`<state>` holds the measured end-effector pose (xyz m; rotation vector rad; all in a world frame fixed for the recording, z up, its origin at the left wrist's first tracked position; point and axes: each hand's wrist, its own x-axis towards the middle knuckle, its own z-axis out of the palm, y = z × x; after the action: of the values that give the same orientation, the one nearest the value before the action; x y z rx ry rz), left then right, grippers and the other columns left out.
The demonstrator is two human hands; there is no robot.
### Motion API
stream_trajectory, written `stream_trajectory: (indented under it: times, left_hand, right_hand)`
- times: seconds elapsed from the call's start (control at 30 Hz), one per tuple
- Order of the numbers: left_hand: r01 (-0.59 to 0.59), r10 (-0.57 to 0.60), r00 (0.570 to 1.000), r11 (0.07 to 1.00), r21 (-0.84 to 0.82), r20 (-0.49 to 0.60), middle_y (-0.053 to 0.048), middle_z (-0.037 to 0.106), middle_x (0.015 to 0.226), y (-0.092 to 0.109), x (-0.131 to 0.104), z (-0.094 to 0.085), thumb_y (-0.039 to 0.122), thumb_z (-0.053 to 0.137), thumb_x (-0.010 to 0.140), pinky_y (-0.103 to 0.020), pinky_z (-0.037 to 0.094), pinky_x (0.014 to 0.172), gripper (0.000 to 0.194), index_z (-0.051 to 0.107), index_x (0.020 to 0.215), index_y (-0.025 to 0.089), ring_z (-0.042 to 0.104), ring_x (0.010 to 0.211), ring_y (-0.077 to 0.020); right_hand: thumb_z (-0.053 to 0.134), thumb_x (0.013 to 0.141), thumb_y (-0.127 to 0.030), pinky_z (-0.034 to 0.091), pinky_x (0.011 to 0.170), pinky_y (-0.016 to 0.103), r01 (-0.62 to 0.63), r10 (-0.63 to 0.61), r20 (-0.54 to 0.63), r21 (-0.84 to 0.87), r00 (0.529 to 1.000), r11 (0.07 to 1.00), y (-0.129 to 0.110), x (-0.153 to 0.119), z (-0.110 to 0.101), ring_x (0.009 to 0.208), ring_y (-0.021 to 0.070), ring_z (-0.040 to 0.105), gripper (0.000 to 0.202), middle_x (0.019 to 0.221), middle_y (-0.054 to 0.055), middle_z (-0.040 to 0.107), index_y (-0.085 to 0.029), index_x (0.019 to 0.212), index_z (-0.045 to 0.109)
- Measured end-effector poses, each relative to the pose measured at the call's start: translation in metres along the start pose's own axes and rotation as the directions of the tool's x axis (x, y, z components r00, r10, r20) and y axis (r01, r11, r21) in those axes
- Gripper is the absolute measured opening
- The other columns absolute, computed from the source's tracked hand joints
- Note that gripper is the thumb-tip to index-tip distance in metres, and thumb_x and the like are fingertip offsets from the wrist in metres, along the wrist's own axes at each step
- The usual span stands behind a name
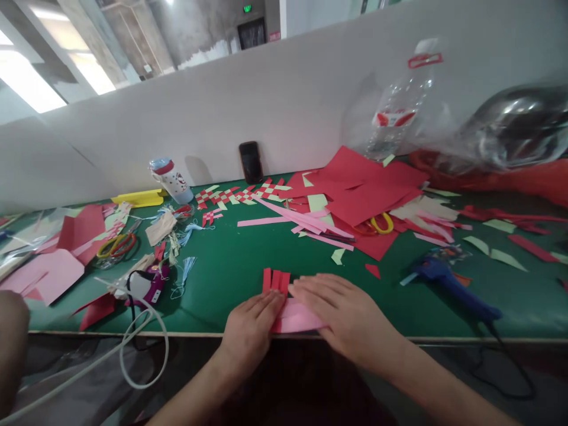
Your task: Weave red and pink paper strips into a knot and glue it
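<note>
Red paper strips (276,280) stand side by side at the front edge of the green table, crossed by a pink paper strip (298,316). My left hand (254,324) is closed on the left end of this paper, with its fingertips over the red strips. My right hand (348,316) has its fingers together on top of the pink strip's right end, with the thumb low at the edge. Both hands cover part of the paper, so the way the strips cross is partly hidden.
Behind lie loose pink strips (306,218), red sheets (355,183) and woven red-and-green pieces (239,195). A blue glue gun (452,281) lies at right, scissors (116,245) and a white cable (126,349) at left. A phone (251,162) leans on the partition. Another person's arm (13,349) shows far left.
</note>
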<state>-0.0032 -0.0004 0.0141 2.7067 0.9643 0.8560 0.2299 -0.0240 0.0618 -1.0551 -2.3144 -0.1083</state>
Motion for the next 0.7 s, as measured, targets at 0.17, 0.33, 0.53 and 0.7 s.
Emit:
stream_trajectory:
  times: [0.17, 0.33, 0.53, 0.7]
  left_hand:
    - [0.468, -0.528, 0.846, 0.668, -0.578, 0.074, -0.005, 0.075, 0.107, -0.01, 0.031, -0.028, 0.015, 0.054, 0.083, -0.036, 0.057, 0.09, 0.031, 0.072, 0.108, 0.019, 0.071, 0.098, -0.0224]
    - [0.42, -0.72, 0.577, -0.144, -0.896, 0.386, -0.008, 0.076, 0.088, -0.022, 0.052, -0.033, 0.024, 0.073, 0.08, -0.026, 0.06, 0.066, 0.014, 0.072, 0.088, 0.012, 0.072, 0.075, -0.0181]
    - [0.417, -0.708, 0.46, -0.36, -0.835, 0.535, -0.01, 0.076, 0.089, -0.038, 0.049, -0.013, 0.006, 0.064, 0.085, -0.026, 0.062, 0.07, 0.007, 0.07, 0.089, 0.008, 0.073, 0.074, -0.0158]
    - [0.478, -0.687, 0.425, -0.382, -0.791, 0.589, -0.013, 0.074, 0.101, -0.042, 0.041, -0.01, 0.004, 0.057, 0.089, -0.032, 0.062, 0.08, 0.015, 0.069, 0.097, 0.007, 0.073, 0.084, -0.0182]
  right_hand:
    - [0.053, 0.092, -0.024, 0.048, 0.103, 0.045, -0.099, 0.09, -0.105, -0.09, 0.99, 0.991, 0.025, 0.011, -0.033, 0.127, 0.0261, 0.053, 0.06, 0.136, 0.009, 0.06, -0.024, 0.149, 0.036]
    - [0.05, 0.095, -0.033, 0.052, 0.097, 0.043, -0.255, 0.23, -0.199, -0.108, 0.952, 0.961, 0.042, -0.007, -0.03, 0.119, 0.0259, 0.058, 0.052, 0.131, 0.008, 0.061, -0.028, 0.146, 0.04]
    - [0.052, 0.095, -0.03, 0.055, 0.094, 0.042, -0.301, 0.288, -0.1, -0.142, 0.952, 0.943, 0.044, -0.045, -0.013, 0.118, 0.0241, 0.06, 0.031, 0.129, 0.01, 0.062, -0.024, 0.124, 0.061]
    - [0.051, 0.095, -0.028, 0.056, 0.093, 0.042, -0.389, 0.388, -0.042, -0.177, 0.921, 0.904, 0.041, -0.064, -0.024, 0.119, 0.0243, 0.059, 0.03, 0.13, 0.012, 0.062, -0.022, 0.122, 0.063]
